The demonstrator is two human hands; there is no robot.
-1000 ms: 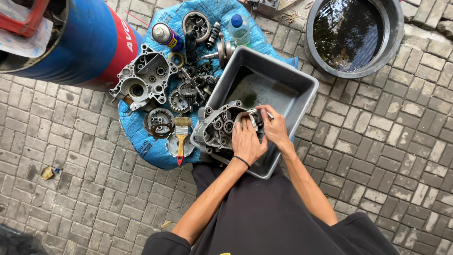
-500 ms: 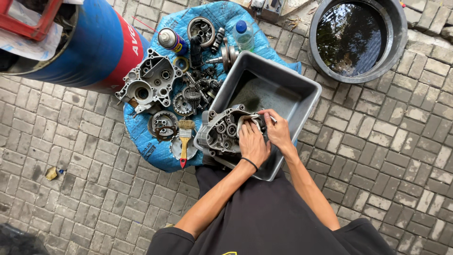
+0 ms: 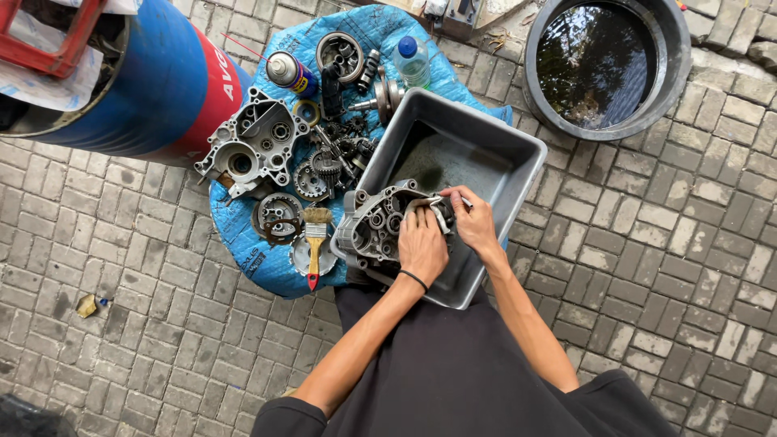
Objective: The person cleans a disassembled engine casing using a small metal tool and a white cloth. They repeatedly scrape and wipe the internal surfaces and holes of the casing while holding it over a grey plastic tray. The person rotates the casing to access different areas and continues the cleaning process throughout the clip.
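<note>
A grey engine case half (image 3: 374, 229) rests on the near left rim of a grey plastic tub (image 3: 518, 158). My left hand (image 3: 422, 245) lies on top of the case, fingers pressing a pale rag (image 3: 429, 207) against it. My right hand (image 3: 473, 220) grips the same rag and the case's right edge, over the tub. A black band circles my left wrist.
A blue sheet (image 3: 243, 239) holds a second case half (image 3: 252, 146), gears (image 3: 324, 170), a red-handled brush (image 3: 315, 243), a spray can (image 3: 291, 74) and a plastic bottle (image 3: 413, 59). A blue drum (image 3: 154, 81) stands at upper left, a black basin of dark water (image 3: 603, 61) at upper right.
Both hands stay on the case and rag, shifting only slightly as they rub. The camera view has drifted a little; the parts on the sheet have not moved.
</note>
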